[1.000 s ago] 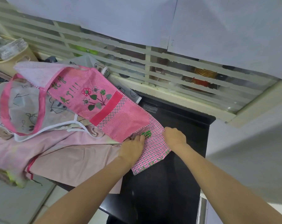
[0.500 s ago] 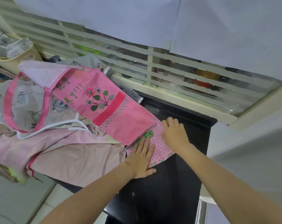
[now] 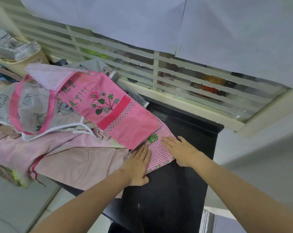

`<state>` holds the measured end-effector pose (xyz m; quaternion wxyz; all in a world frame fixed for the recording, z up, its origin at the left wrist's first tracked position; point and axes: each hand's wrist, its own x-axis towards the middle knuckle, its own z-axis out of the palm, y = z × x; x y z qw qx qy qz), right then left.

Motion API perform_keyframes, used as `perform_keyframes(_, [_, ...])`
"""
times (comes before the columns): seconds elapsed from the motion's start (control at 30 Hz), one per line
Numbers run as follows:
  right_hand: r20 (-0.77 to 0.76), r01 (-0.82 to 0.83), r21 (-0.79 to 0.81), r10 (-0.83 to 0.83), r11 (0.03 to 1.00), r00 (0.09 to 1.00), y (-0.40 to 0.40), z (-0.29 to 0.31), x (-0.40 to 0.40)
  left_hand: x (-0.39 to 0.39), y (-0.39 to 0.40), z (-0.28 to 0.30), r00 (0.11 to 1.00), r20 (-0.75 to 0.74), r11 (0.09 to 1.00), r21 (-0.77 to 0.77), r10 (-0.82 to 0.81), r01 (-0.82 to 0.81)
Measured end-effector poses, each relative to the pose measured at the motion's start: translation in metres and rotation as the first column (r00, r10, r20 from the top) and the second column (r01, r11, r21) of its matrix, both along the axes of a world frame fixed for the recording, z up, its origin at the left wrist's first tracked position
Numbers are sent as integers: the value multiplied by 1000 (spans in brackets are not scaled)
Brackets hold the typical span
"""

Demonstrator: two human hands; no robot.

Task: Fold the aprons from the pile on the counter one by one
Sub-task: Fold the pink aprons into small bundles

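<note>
Apron folding, smoothing step: one pink checked apron point(image 3: 125, 118) under two flat hands.
We count left hand point(image 3: 137, 165) and right hand point(image 3: 179, 150), fingers straight, gripping nothing, pressing its hem on one black counter point(image 3: 167, 207); the bib runs beyond our fingertips over one pile point(image 3: 61, 153), apron count unclear. Next, we judge, a fold calling for pinched corners.

Soft, even daylight fills the scene, seemingly from the far louvred window point(image 3: 176, 78). Shadows are faint. The black counter point(image 3: 172, 190) shows dull sheen. Wide-angle distortion bends the edges; the whole picture looks slightly soft.
</note>
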<state>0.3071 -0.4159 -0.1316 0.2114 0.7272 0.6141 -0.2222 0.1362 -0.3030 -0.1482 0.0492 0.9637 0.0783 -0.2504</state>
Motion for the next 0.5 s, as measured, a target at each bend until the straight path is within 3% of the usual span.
perform_keyframes(0.23, [36, -7, -51, 9, 999, 999, 13, 5, 2, -1, 17, 0, 999, 21, 989, -148, 34, -31])
perform_keyframes(0.37, [-77, 47, -44, -51, 998, 996, 20, 9, 6, -13, 15, -10, 987, 89, 959, -265, 134, -106])
perform_keyframes(0.43, [-193, 139, -46, -145, 989, 970, 27, 14, 16, -16, 11, -10, 939, 166, 886, -413, 302, -211])
perform_keyframes(0.5, [-292, 219, -67, -229, 973, 928, 31, 18, 26, -17, 5, -7, 798, 268, 772, -536, 540, -342])
